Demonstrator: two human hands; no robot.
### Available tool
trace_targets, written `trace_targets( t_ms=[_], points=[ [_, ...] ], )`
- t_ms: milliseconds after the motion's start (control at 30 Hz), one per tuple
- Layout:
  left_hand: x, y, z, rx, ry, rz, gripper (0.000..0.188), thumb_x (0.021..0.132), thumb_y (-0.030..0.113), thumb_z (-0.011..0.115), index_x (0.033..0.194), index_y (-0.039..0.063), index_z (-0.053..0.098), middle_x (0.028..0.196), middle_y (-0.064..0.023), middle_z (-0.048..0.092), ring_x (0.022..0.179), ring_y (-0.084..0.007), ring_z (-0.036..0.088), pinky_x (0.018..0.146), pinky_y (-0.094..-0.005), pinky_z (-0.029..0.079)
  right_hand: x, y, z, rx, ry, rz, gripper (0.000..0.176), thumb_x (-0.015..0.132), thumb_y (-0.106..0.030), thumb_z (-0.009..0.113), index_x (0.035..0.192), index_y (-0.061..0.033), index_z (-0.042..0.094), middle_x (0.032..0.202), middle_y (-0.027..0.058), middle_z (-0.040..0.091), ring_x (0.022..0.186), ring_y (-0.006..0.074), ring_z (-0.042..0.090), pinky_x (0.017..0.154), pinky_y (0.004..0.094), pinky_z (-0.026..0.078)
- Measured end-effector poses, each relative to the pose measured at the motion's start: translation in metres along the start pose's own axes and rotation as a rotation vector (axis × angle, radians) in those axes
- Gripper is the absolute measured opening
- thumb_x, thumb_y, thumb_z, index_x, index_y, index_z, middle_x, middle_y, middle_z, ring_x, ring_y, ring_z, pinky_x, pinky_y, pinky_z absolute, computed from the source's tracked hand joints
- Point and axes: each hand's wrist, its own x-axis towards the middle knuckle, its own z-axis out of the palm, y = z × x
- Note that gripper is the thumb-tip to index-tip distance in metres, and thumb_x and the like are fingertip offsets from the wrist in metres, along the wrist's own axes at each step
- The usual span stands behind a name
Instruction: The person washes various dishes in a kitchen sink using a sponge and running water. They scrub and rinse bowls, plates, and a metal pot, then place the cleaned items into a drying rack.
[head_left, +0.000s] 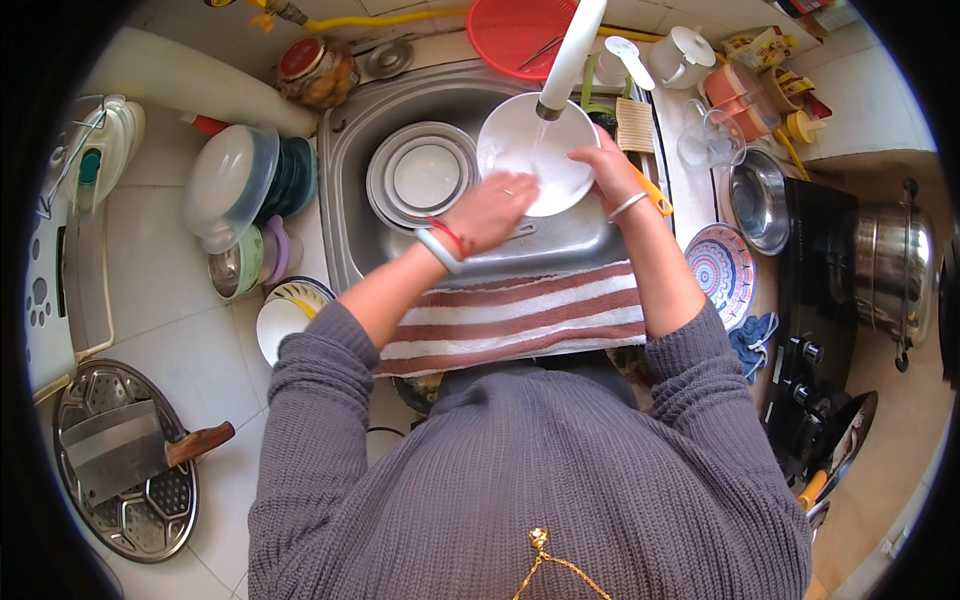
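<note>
My right hand (616, 174) grips the right rim of a white bowl (559, 176), thumb inside, tilted under the white faucet (570, 56). A thin stream of water runs from the spout into it. My left hand (495, 214), blurred, lies with outstretched fingers against the bowl's inner surface at the lower left; I see nothing held in it, though its palm is hidden. Left of the bowl, a stack of white dishes (427, 176) sits in the stainless steel sink (352, 259). Below the hands, a brown-and-white striped towel (517, 315) covers the sink's front edge.
A red plastic basket (517, 34) and a lidded jar (315, 71) stand behind the sink. Stacked bowls (232, 184) are at left, near a cleaver (116, 454) on a metal steamer rack (176, 510). At right are a patterned plate (716, 270), a steel basin (757, 199) and a pot (892, 262).
</note>
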Motion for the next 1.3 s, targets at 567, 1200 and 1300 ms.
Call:
trace_targets(
  t_ms=[567,1200,1300],
  points=[
    [0.042,0.034,0.003,-0.359,0.205,-0.724,0.018,0.085,0.017,0.042,0.081,0.002,0.052,0.073,-0.0222,0.058,0.074,-0.0412,0.055,0.064,-0.0481,0.043,0.035,0.063,0.043,-0.258,0.281,-0.156,0.050,0.073,-0.027,0.052,0.115,-0.0030,0.043,0.097,0.0171,0.055,0.094,0.0291,0.054,0.073,0.0390,0.046],
    [0.013,0.000,-0.006,0.097,-0.003,-0.304,0.007,0.075,0.010,0.050,0.073,0.004,0.054,0.062,-0.0131,0.058,0.067,-0.0288,0.060,0.065,-0.0381,0.046,0.014,0.047,0.063,0.180,0.348,-0.053,0.049,0.070,-0.019,0.052,0.115,-0.0037,0.041,0.098,0.0115,0.053,0.086,0.0227,0.055,0.069,0.0434,0.050],
    [0.023,0.017,-0.006,-0.113,-0.063,-0.627,0.013,0.079,0.014,0.048,0.074,0.003,0.054,0.069,-0.0160,0.060,0.072,-0.0298,0.060,0.068,-0.0399,0.046,0.008,0.047,0.080,0.171,0.331,0.057,0.035,0.072,-0.015,0.050,0.103,-0.0012,0.045,0.088,0.0097,0.052,0.079,0.0209,0.054,0.063,0.0398,0.050]
  ],
)
